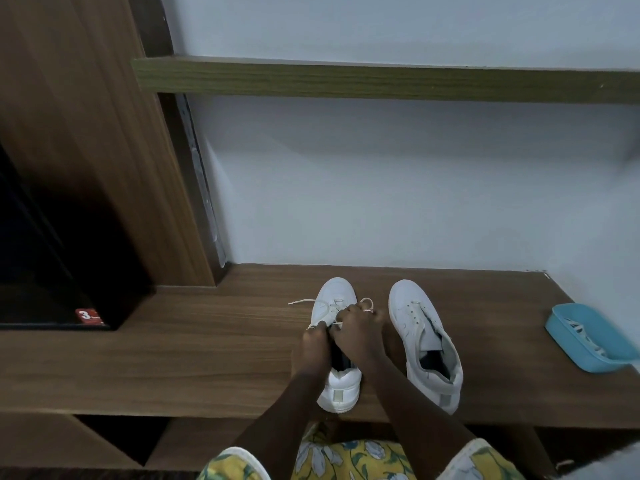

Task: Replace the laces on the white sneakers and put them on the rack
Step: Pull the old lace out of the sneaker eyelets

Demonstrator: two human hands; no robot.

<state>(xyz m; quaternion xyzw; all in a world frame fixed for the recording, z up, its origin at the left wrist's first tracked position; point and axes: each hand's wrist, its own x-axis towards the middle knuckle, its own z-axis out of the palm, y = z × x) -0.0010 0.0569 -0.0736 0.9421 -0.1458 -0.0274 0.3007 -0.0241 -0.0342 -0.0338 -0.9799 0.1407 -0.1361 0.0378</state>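
Lace (pixel 302 301) pinched in left hand (pixel 313 344) and right hand (pixel 358 330) atop sneaker (pixel 334 291).

Left hand (pixel 312 346) and right hand (pixel 358 332) each pinch the lace (pixel 302 301).

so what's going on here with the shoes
A person is working the lace on one white sneaker on a wooden ledge, left hand and right hand both pinching it. The other sneaker stands beside it, apparently unlaced. A blue tray to the right holds more laces.
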